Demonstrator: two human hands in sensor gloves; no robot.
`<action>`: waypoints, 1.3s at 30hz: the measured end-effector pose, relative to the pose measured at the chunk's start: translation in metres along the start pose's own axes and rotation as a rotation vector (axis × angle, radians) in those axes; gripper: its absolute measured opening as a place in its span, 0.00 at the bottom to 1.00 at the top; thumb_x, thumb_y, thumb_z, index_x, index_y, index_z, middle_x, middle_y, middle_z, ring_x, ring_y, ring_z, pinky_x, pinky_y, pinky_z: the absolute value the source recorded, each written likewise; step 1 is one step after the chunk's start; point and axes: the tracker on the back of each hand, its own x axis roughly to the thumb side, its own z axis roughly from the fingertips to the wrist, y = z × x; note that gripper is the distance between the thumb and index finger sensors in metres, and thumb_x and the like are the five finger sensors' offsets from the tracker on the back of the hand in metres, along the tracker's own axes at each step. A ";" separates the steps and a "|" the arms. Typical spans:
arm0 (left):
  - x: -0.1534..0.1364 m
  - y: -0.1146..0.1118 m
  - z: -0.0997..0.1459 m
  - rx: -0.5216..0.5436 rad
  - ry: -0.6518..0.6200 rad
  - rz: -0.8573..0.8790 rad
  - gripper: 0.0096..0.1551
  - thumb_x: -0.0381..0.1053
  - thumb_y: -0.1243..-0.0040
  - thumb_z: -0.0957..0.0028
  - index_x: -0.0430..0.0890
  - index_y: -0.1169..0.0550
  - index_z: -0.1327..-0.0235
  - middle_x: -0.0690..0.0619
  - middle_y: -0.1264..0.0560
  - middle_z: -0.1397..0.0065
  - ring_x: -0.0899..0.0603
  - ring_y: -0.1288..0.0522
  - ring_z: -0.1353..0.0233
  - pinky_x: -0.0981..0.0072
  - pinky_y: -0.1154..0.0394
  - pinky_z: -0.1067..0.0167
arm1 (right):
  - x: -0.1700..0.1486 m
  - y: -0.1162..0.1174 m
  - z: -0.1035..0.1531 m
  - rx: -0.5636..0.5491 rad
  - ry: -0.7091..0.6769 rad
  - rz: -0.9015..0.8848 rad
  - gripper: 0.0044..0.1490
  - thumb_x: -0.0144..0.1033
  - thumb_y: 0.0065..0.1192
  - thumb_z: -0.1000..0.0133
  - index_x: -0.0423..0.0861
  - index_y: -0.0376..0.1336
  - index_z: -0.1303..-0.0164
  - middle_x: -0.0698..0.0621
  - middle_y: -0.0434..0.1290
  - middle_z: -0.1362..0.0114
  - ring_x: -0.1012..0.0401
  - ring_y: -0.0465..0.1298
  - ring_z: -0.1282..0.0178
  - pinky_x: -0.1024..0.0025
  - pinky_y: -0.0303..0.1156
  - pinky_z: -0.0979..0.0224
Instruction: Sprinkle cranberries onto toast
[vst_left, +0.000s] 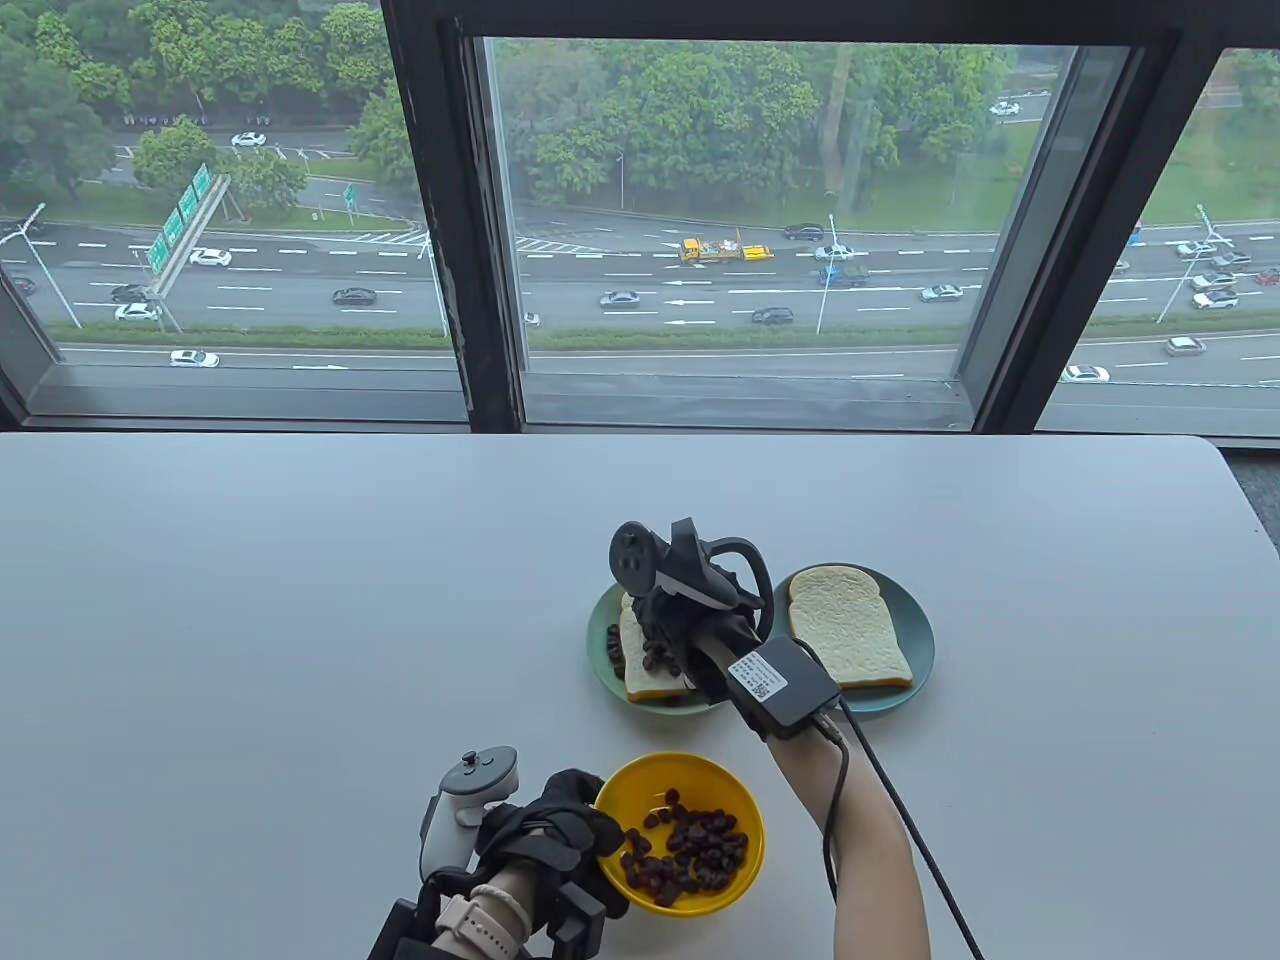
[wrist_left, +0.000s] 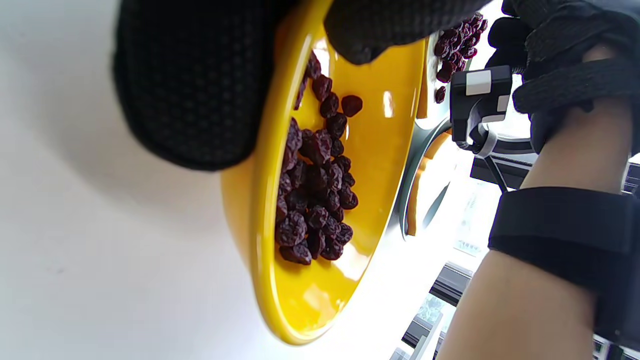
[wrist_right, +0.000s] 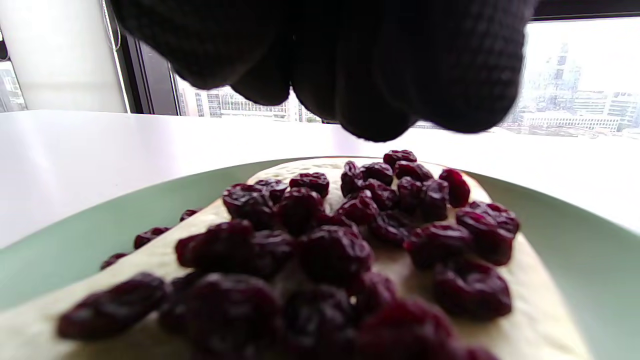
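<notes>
My left hand (vst_left: 560, 820) grips the near-left rim of a yellow bowl (vst_left: 690, 780) of dried cranberries (vst_left: 690, 855). In the left wrist view the thumb lies inside the rim of the bowl (wrist_left: 380, 165) and the fingers (wrist_left: 190, 85) wrap its outside. My right hand (vst_left: 665, 625) hovers over a slice of toast (vst_left: 640, 685) on a green plate (vst_left: 603, 670). In the right wrist view its fingers (wrist_right: 350, 100) are bunched just above the toast (wrist_right: 530, 280), which is covered with many cranberries (wrist_right: 325, 250). I cannot see whether the fingers hold any.
A second green plate (vst_left: 915, 620) with a plain slice of toast (vst_left: 845, 635) stands just right of the first. A cable runs from my right wrist toward the table's near edge. The window sill lies beyond the far edge.
</notes>
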 end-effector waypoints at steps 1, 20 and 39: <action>0.000 0.000 0.000 0.001 -0.002 0.001 0.36 0.41 0.43 0.49 0.52 0.49 0.35 0.40 0.39 0.44 0.38 0.31 0.54 0.60 0.12 0.66 | 0.000 -0.003 0.010 -0.003 -0.036 -0.020 0.26 0.45 0.61 0.57 0.60 0.66 0.46 0.53 0.71 0.36 0.59 0.80 0.48 0.77 0.84 0.56; 0.014 -0.019 0.010 -0.022 -0.103 -0.028 0.36 0.41 0.43 0.49 0.52 0.49 0.35 0.41 0.39 0.44 0.38 0.31 0.54 0.60 0.12 0.66 | 0.009 -0.024 0.196 0.260 -0.397 -0.081 0.50 0.56 0.61 0.59 0.56 0.46 0.27 0.44 0.56 0.24 0.45 0.68 0.30 0.64 0.79 0.38; 0.010 -0.036 0.020 -0.036 -0.131 0.088 0.37 0.40 0.42 0.49 0.51 0.51 0.36 0.40 0.40 0.45 0.38 0.31 0.54 0.59 0.11 0.65 | 0.053 0.001 0.217 0.071 -0.413 0.389 0.33 0.38 0.63 0.60 0.60 0.57 0.43 0.54 0.64 0.32 0.57 0.76 0.40 0.75 0.83 0.49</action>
